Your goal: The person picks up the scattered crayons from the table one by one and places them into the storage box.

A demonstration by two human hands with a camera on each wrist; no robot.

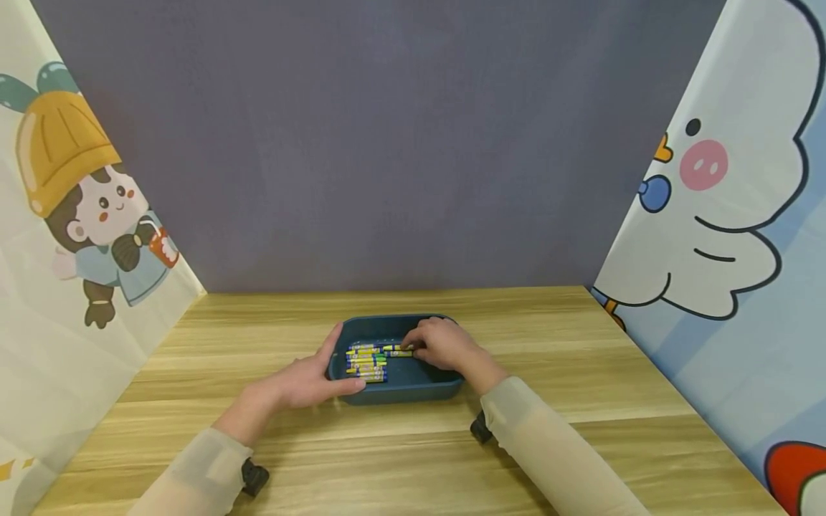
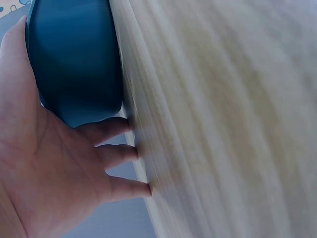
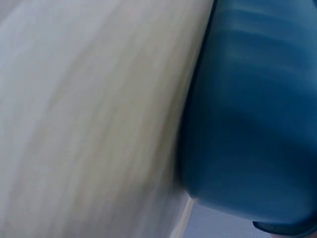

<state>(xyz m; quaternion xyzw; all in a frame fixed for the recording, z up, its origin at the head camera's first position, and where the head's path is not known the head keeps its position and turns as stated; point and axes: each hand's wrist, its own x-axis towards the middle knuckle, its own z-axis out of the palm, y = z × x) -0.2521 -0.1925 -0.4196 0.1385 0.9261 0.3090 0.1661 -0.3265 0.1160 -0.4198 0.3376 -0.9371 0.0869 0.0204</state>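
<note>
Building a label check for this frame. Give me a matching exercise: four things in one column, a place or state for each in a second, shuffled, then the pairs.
Things
1. left hand
2. right hand
3. blue tray
4. crayons

Places or states
A. lying side by side in the tray's left part
B. standing on the wooden table
C. reaching into the tray from above, fingers on a crayon
D. cupping the tray's left end from outside

Pairs: 1-D, 2-C, 3-B, 4-A
</note>
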